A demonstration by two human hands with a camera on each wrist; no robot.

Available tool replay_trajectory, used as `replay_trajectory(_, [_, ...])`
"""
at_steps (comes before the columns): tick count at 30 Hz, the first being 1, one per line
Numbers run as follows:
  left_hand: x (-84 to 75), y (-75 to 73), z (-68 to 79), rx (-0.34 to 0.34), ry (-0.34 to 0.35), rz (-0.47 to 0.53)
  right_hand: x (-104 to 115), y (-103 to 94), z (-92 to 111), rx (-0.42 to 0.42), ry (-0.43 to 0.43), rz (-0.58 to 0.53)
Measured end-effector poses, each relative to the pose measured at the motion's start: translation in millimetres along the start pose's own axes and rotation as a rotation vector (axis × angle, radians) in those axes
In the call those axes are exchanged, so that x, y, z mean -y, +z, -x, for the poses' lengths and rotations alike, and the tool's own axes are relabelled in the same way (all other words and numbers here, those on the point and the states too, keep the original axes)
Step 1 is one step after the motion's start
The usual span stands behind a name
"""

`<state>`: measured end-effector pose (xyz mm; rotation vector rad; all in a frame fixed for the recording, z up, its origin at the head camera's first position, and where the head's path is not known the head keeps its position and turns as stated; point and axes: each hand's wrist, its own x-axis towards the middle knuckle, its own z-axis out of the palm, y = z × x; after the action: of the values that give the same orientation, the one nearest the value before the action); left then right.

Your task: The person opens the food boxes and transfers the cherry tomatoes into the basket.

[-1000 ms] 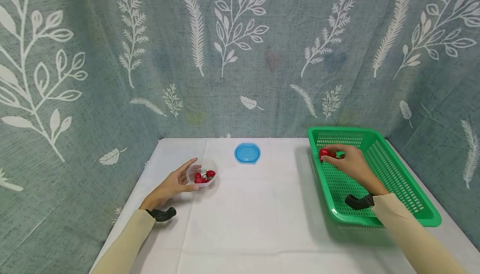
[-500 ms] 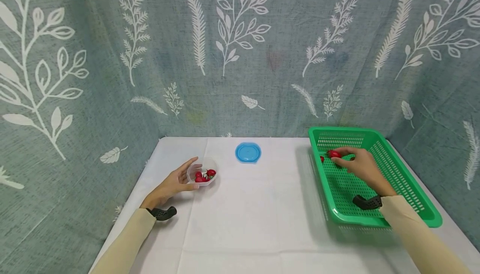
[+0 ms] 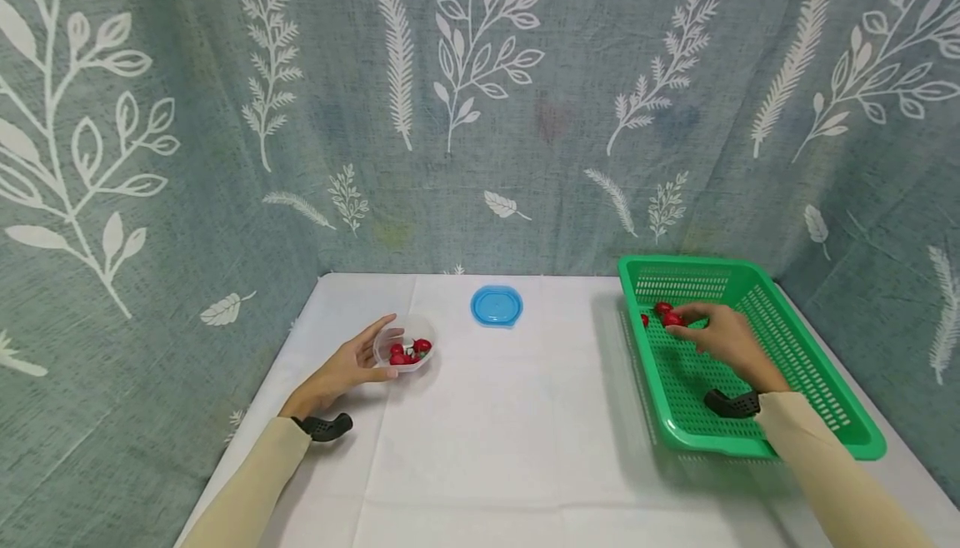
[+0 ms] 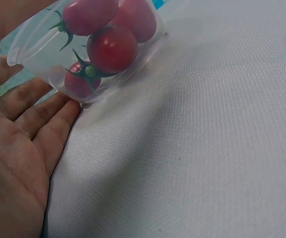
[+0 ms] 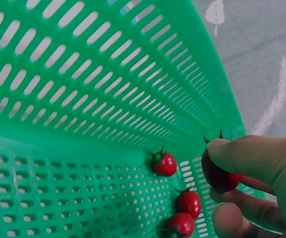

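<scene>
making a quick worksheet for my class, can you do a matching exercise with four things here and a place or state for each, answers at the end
Things
1. blue lid
2. clear container
3. right hand
4. green basket

Places and states
A. pinching a tomato
B. full of slots and holes, on the person's right
C. on the white cloth, apart from both hands
D. held by the left hand

Pairs: 1-C, 2-D, 3-A, 4-B
</scene>
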<state>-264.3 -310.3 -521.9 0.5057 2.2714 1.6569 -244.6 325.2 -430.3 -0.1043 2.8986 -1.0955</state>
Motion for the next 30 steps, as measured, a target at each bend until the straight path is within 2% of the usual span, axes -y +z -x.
replay_trajectory(14, [-0.6, -0.5, 1.8, 0.000, -0.004, 0.001, -3.7, 8.6, -2.0, 0.052, -0.026, 0.051])
replay_trajectory(30, [-1.5, 2.1, 0.7, -0.013, -0.004, -0.005, -2.1, 6.3, 0.0, 0.045, -0.053, 0.063])
